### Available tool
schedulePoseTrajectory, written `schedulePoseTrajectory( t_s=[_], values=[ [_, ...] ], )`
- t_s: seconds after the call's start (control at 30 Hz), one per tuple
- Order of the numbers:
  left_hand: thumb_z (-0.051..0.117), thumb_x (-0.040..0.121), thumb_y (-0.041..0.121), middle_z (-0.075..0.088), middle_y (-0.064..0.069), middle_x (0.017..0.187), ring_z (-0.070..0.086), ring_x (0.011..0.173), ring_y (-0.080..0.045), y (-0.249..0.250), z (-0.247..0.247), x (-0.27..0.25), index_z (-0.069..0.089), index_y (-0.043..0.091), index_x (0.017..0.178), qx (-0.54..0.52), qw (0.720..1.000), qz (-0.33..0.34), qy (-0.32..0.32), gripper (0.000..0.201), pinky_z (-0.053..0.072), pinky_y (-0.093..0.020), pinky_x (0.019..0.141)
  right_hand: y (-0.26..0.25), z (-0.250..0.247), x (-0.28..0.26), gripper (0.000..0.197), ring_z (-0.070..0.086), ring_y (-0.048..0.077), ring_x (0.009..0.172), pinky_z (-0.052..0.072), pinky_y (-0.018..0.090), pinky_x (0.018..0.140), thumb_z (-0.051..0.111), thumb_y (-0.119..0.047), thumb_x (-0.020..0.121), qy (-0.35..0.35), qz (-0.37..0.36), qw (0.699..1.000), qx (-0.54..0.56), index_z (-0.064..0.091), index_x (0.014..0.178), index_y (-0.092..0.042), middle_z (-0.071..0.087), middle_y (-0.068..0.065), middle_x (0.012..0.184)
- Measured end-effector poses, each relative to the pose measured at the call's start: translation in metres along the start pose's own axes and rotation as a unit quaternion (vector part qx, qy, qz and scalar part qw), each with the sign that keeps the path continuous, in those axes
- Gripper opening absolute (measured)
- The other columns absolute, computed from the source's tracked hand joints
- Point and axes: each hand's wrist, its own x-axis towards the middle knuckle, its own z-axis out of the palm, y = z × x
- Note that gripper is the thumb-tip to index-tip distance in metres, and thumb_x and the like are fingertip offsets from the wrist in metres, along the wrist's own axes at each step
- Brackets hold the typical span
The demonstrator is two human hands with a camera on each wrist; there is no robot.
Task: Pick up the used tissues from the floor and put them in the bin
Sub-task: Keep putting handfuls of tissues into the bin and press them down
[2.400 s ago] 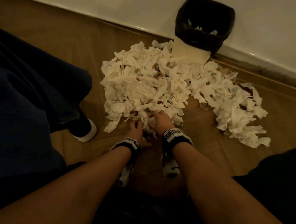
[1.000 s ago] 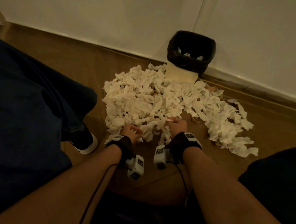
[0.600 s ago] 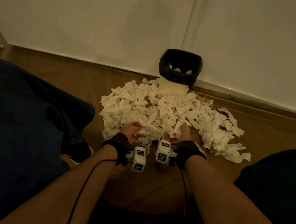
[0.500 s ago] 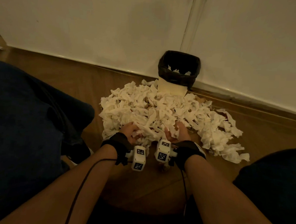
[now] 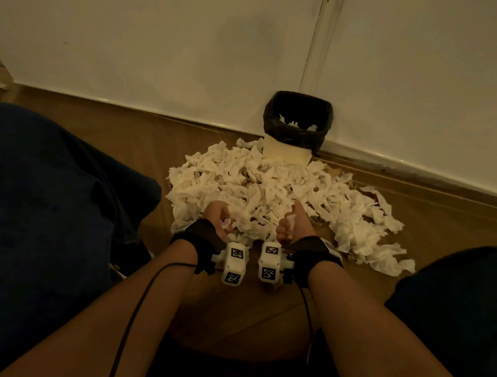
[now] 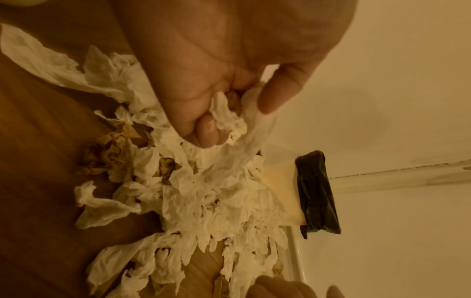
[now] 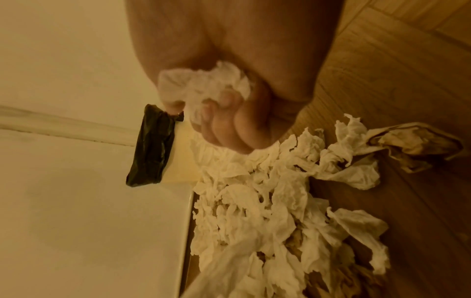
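While clutching crumpled white tissue wads in left hand and right hand: trailing strands snagged in floor heap, likely spilling before reaching black-lined bin.

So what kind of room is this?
Probably a room in a home, though I can't tell which. There is a wooden floor, a plain white wall, and a small bin with a black bag beside a pile of tissues.

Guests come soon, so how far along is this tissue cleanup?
Barely begun. A few tissues show inside the bin. The left hand and right hand each grip a tissue wad, not yet binned. The big pile is left on the floor.
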Motion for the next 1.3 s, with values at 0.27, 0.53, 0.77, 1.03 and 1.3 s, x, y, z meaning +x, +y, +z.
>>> schedulePoseTrajectory(
  t_s=[0.27,0.53,0.77,1.03,1.3],
  values=[
    [0.034,0.092,-0.013,0.036,-0.009,0.073,0.036,0.061,-0.019,0.001,0.004,0.007,0.043,0.008,0.070,0.053,0.998,0.005,-0.022,0.032,0.034,-0.019,0.044,-0.014,0.002,0.001,0.027,0.036,0.019,0.062,0.031,0.029,0.057,0.028,-0.007,0.095,-0.008,0.001,0.999,0.033,0.040,0.072,-0.015,0.046,0.003,0.070],
    [0.029,0.099,-0.001,0.048,-0.015,0.117,0.054,0.072,-0.017,0.014,0.011,0.000,0.050,0.015,0.115,-0.048,0.996,0.017,-0.071,0.031,0.049,-0.019,0.055,-0.023,0.020,-0.005,0.062,0.046,0.020,0.075,0.048,0.020,0.055,0.017,0.016,0.094,-0.066,-0.020,0.989,0.131,0.031,0.145,-0.017,0.047,0.010,0.098],
    [0.024,0.093,-0.004,0.052,-0.003,0.111,0.043,0.061,-0.021,0.031,0.018,-0.001,0.039,0.008,0.137,-0.053,0.995,0.045,-0.076,0.048,0.032,-0.016,0.040,-0.030,0.031,-0.002,0.051,0.033,0.017,0.061,0.023,0.024,0.057,0.016,0.008,0.089,-0.016,-0.033,0.996,0.083,0.038,0.124,-0.022,0.038,0.006,0.080],
    [0.020,0.097,-0.006,0.052,-0.016,0.124,0.048,0.071,-0.025,0.058,0.042,0.003,0.039,0.008,0.141,0.058,0.992,0.091,-0.071,0.049,0.044,-0.023,0.064,-0.045,0.058,0.005,0.047,0.053,0.028,0.090,0.041,0.021,0.058,0.027,0.004,0.098,0.007,-0.094,0.994,-0.057,0.027,0.145,-0.003,0.033,0.025,0.146],
    [0.027,0.096,-0.010,0.048,-0.011,0.075,0.045,0.062,-0.015,0.119,0.077,0.010,0.047,-0.010,0.124,0.042,0.980,0.142,-0.131,0.034,0.038,-0.021,0.053,-0.144,0.077,-0.019,0.027,0.056,0.027,0.076,0.050,0.026,0.063,0.042,0.010,0.094,-0.003,-0.268,0.960,-0.081,0.051,0.117,0.000,0.052,0.017,0.094]
  ],
)
